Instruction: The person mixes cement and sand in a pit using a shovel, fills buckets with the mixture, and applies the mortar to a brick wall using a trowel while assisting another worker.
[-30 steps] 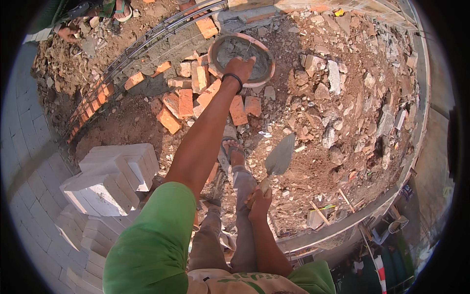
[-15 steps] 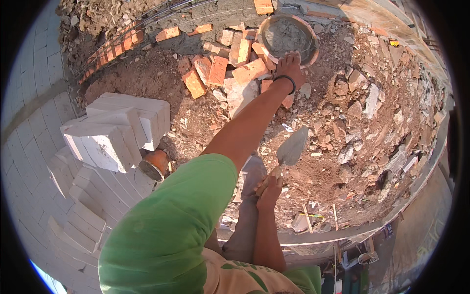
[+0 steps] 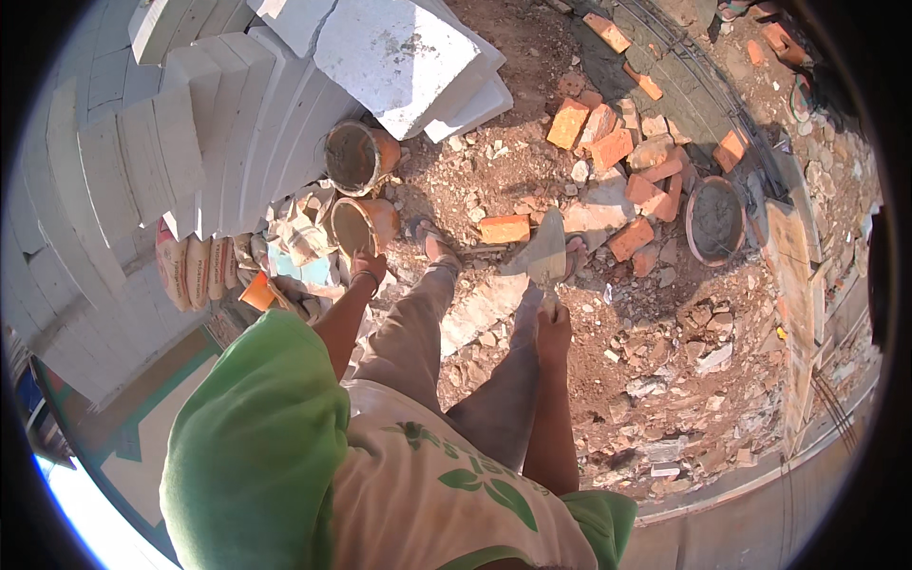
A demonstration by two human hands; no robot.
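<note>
Head view showed the right hand (image 3: 554, 323) gripping a stiff, light trowel (image 3: 543, 255) by its handle, while the left hand (image 3: 369, 266) closed its fingers on a heavy, mortar-caked orange bucket (image 3: 363, 223) at its rim.

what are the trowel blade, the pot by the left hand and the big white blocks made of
Trowel blade: likely steel, dull grey, mortar-smeared. Pot: looks like orange plastic, though possibly clay; caked grey inside. White blocks: probably lightweight concrete, matte and chalky with sharp edges.

buckets (image 3: 361, 190) left, bricks (image 3: 617, 161) right
</note>
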